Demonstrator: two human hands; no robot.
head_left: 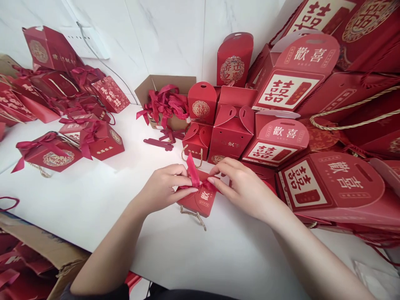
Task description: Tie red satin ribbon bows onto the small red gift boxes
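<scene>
A small red gift box (200,202) with gold lettering lies on the white table in front of me, a twisted gold rope handle (193,214) hanging out at its near side. Across its top runs a dark pink ribbon (194,171), one tail of which stands up. My left hand (167,185) pinches the ribbon at the box's left side. On the right, my right hand (236,183) grips the other part of the ribbon between thumb and fingers. The knot area between the hands is partly covered by fingers.
Behind stands an open cardboard box (165,81) of ribbons. Red gift boxes (233,125) and bags (368,116) crowd the right side. Ribbon-tied boxes (101,135) sit at left. A large carton (46,246) of red items stands below the table's left edge.
</scene>
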